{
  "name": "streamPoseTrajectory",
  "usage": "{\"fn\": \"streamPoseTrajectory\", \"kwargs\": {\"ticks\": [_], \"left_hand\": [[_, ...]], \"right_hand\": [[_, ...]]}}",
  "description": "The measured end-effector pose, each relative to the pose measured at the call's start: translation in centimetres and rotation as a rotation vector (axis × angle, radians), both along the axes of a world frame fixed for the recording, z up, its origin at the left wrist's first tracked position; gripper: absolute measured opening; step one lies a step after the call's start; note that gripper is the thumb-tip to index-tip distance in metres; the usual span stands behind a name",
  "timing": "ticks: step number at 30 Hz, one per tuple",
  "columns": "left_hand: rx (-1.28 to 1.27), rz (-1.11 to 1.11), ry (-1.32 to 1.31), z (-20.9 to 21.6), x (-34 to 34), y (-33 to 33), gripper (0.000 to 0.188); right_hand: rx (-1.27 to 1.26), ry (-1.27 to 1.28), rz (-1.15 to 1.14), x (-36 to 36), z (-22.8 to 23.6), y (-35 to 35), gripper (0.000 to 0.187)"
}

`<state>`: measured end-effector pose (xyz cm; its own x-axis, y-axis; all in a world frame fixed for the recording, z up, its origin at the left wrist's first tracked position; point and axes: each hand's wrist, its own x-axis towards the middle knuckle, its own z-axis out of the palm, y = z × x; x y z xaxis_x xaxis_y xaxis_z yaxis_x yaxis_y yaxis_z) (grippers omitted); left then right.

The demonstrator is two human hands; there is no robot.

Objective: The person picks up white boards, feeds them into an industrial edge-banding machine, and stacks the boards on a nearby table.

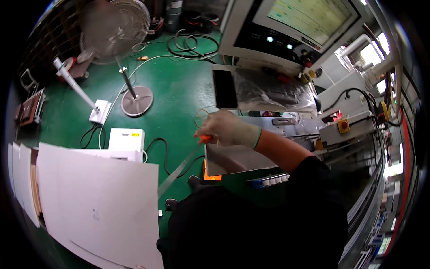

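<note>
On the white box point(117, 144), dark lettering point(125, 135) and a yellow label point(135, 134) are noted; screen point(309, 19) markings cannot be read.

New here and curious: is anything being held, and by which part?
Yes: the gloved right hand grips an orange piece, apparently the upper end of a blurred pale strip. I can't make out the left hand.

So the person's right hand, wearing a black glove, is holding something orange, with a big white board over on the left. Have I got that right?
Not quite: the glove is pale, not black, as the head view shows. The right hand does hold something orange, and the big white board is on the left.
</note>
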<state>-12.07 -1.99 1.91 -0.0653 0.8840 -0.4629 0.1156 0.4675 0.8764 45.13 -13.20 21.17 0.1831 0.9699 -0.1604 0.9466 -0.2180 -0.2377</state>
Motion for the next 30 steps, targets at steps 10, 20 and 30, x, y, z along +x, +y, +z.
{"fn": "streamPoseTrajectory", "kwargs": {"ticks": [10,20,30], "left_hand": [[0.347,-1.210,0.139,-16.6,32.1,-8.3,0.042],[1.517,-1.218,0.354,-34.3,41.5,-12.4,0.034],[-0.021,-1.024,0.121,-17.8,27.7,-7.7,0.049]], "right_hand": [[0.248,-0.275,-0.500,7.3,-6.9,-21.0,0.025],[0.012,-0.200,-0.871,17.1,-9.5,-34.0,0.022],[-0.333,-0.425,-0.883,23.3,-15.9,-42.0,0.029]]}}
